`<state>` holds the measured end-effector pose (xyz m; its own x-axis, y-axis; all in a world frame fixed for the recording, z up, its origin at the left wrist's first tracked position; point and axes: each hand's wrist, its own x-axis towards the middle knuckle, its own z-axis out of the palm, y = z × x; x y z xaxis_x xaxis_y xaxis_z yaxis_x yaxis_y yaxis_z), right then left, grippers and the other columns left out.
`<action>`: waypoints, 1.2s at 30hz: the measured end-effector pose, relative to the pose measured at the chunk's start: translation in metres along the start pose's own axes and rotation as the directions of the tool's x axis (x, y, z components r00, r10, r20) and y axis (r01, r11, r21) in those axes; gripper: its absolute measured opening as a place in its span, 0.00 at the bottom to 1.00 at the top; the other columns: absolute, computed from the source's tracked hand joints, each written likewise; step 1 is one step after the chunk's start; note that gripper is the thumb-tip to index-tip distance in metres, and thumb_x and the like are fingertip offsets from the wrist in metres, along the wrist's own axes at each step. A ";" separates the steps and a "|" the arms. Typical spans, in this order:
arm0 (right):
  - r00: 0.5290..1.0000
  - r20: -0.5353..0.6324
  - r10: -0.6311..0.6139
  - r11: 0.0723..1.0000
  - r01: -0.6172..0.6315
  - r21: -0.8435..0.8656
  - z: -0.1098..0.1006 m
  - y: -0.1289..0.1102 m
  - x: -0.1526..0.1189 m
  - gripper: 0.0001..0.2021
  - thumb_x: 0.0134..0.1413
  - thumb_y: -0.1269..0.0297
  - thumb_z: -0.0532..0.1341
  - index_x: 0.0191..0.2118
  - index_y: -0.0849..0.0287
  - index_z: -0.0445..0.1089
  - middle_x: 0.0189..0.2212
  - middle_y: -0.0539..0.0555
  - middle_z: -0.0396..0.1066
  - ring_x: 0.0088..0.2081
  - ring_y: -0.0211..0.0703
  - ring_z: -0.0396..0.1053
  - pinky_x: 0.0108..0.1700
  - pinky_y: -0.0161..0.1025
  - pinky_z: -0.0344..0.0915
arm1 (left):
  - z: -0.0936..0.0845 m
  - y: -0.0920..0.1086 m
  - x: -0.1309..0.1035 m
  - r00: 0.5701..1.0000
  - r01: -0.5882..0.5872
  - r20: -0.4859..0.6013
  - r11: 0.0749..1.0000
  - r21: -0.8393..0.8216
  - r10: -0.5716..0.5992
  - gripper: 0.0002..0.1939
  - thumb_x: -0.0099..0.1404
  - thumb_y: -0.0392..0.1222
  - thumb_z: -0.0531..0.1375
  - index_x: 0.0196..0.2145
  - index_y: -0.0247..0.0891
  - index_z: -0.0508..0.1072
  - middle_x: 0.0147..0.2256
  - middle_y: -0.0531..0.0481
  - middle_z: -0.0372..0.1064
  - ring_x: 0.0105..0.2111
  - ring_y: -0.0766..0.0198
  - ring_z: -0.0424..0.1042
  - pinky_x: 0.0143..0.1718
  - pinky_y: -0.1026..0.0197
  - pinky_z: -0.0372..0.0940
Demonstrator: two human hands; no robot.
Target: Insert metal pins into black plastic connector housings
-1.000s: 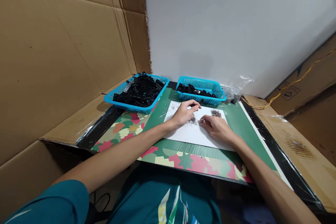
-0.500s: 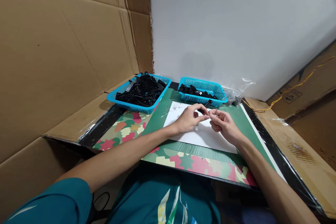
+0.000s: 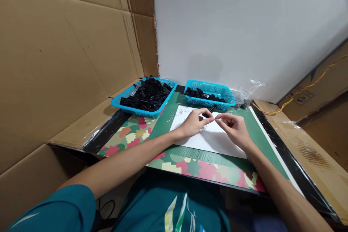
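Observation:
Over a white sheet (image 3: 217,140), my left hand (image 3: 196,121) is closed on a small black part (image 3: 212,109), which sticks out past the fingers towards the back. My right hand (image 3: 232,126) meets it at the fingertips, thumb and forefinger pinched together. Whatever those fingertips hold is too small to make out. Tiny metal pieces (image 3: 181,110) lie scattered on the sheet's back left corner, and more (image 3: 203,128) lie beside my left hand.
A blue basket (image 3: 132,110) heaped with black parts stands at the back left. Another blue basket (image 3: 231,98) with black parts is behind my hands, beside a clear plastic bag (image 3: 244,99). Cardboard (image 3: 67,43) walls the left side; a yellow cable (image 3: 290,99) runs at right.
The black part has shifted slightly left and down with my left hand. My right hand's fingertips have moved a little left and its fingers have spread slightly.

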<state>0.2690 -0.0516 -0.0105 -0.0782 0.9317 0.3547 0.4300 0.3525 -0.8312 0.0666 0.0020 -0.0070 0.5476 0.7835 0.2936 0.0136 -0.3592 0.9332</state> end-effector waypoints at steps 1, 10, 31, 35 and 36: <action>1.000 -0.015 -0.018 0.999 0.018 -0.029 0.000 -0.001 -0.001 0.18 0.63 0.47 0.65 0.36 0.59 0.78 0.21 0.45 0.49 0.24 0.37 0.46 0.27 0.39 0.44 | 0.000 0.000 0.000 1.000 0.003 0.003 1.000 -0.002 -0.003 0.14 0.68 0.51 0.66 0.37 0.35 0.76 0.36 0.48 0.73 0.29 0.68 0.66 0.31 0.64 0.60; 0.956 -0.176 -0.235 0.954 0.193 -0.228 -0.001 -0.001 -0.003 0.11 0.62 0.58 0.65 0.35 0.60 0.79 0.18 0.43 0.48 0.22 0.35 0.46 0.25 0.37 0.46 | -0.002 -0.008 0.002 0.981 0.124 0.164 0.987 -0.102 -0.106 0.23 0.74 0.59 0.56 0.48 0.35 0.74 0.42 0.48 0.69 0.22 0.75 0.60 0.20 0.68 0.53; 0.763 -0.061 -0.643 0.685 0.538 -0.492 0.002 -0.002 -0.007 0.07 0.62 0.73 0.64 0.35 0.58 0.78 0.16 0.44 0.66 0.16 0.31 0.58 0.23 0.31 0.57 | -0.004 -0.011 0.004 0.999 0.046 -0.013 0.993 -0.108 -0.047 0.36 0.56 0.46 0.77 0.60 0.33 0.78 0.47 0.36 0.81 0.31 0.63 0.76 0.27 0.64 0.69; 0.768 -0.053 -0.639 0.696 0.547 -0.465 0.003 -0.001 -0.007 0.07 0.62 0.74 0.64 0.35 0.58 0.79 0.17 0.46 0.70 0.16 0.31 0.60 0.23 0.32 0.58 | -0.005 -0.012 0.004 1.000 0.024 -0.017 0.996 -0.091 -0.026 0.33 0.55 0.46 0.77 0.57 0.33 0.81 0.48 0.35 0.81 0.35 0.61 0.78 0.31 0.62 0.72; 0.768 -0.059 -0.638 0.701 0.548 -0.457 0.003 -0.001 -0.007 0.07 0.62 0.74 0.64 0.35 0.59 0.79 0.18 0.46 0.71 0.17 0.31 0.61 0.23 0.32 0.58 | -0.005 -0.012 0.005 0.999 0.026 -0.017 0.996 -0.090 -0.028 0.33 0.55 0.47 0.77 0.57 0.33 0.81 0.48 0.35 0.81 0.35 0.60 0.78 0.32 0.62 0.72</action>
<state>0.2668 -0.0583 -0.0138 -0.2812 0.4850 0.8281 0.6694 0.7175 -0.1929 0.0646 0.0124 -0.0154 0.5330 0.8015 0.2710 -0.0477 -0.2914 0.9554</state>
